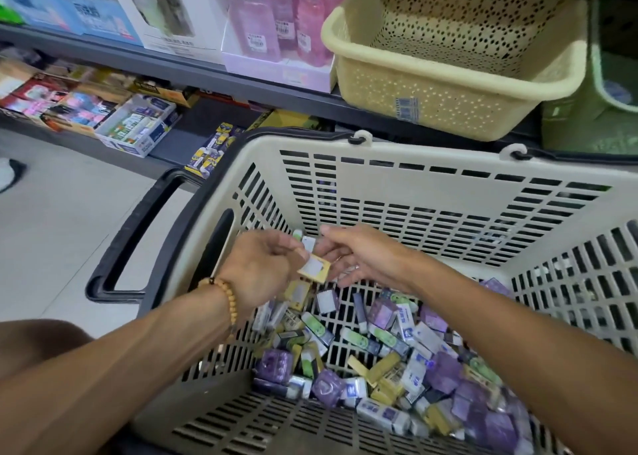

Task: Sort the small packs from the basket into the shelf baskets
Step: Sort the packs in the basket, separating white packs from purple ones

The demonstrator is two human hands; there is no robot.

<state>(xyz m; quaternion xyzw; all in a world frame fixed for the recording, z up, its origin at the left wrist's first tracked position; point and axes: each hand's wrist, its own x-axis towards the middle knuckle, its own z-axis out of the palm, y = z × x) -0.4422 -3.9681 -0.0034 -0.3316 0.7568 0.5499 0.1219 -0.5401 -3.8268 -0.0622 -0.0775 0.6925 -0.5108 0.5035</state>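
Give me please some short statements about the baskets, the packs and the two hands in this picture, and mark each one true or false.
1. Both hands meet above the shopping basket. True: the left hand and the right hand are together over it.
2. The hands hold nothing. False: the fingers hold small packs, one of them yellow-edged.
3. The shopping basket is empty. False: many small packs, purple, white, yellow and green, lie on its bottom.
4. A bead bracelet is on the left wrist. True.
5. The cream perforated basket stands on the floor. False: it stands on the shelf, beside the pink bottles.
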